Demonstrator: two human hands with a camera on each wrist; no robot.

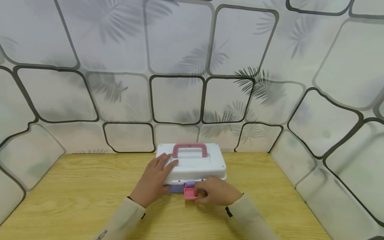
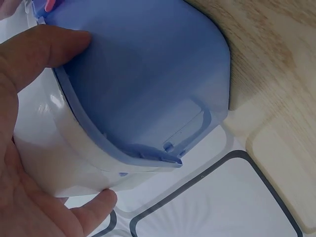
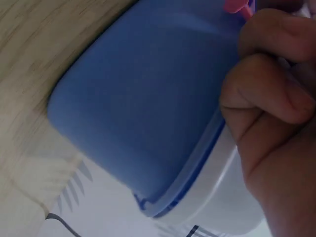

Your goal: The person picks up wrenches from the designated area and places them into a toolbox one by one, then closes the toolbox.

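A storage box with a white lid and a blue lower body stands on the table, a pink carrying handle on top. At its front, a pink latch is swung outward from the lid. My left hand rests on the lid's left side, fingers stretched across the top and thumb against the blue front. With curled fingers, my right hand pinches the latch's right edge. In the right wrist view, the curled fingers hide most of the latch.
The box sits near the back of a wood-grain tabletop. Behind and on both sides hangs patterned fabric with dark outlines and leaf prints, close to the box's rear.
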